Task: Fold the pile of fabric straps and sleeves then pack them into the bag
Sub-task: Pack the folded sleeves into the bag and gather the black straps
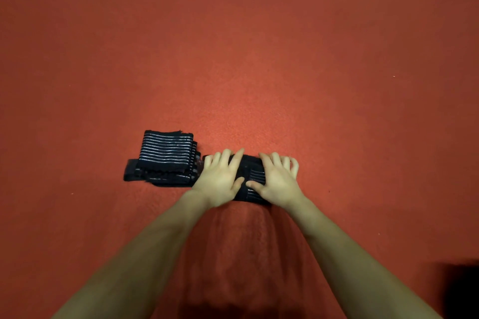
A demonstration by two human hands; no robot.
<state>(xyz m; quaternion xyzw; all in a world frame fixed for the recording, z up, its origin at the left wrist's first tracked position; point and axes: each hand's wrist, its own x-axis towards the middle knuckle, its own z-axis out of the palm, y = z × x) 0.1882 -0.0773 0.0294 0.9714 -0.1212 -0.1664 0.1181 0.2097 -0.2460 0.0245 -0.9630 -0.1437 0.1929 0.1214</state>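
- Both hands, left hand (220,181) and right hand (277,182), press flat with released fingers on a dark striped fabric strap (252,179) on the red carpet (259,59).
- Folded stack of dark striped straps (166,156) lies just left.

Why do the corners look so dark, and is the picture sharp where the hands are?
Head view: light falls brightest on the red carpet mid-frame and fades to dim corners, with a black patch at lower right. The left hand and right hand, flat on a dark strap, look slightly soft; the white stripes on the folded stack read clearly. The forearms splay wide, typical of a wide-angle lens.
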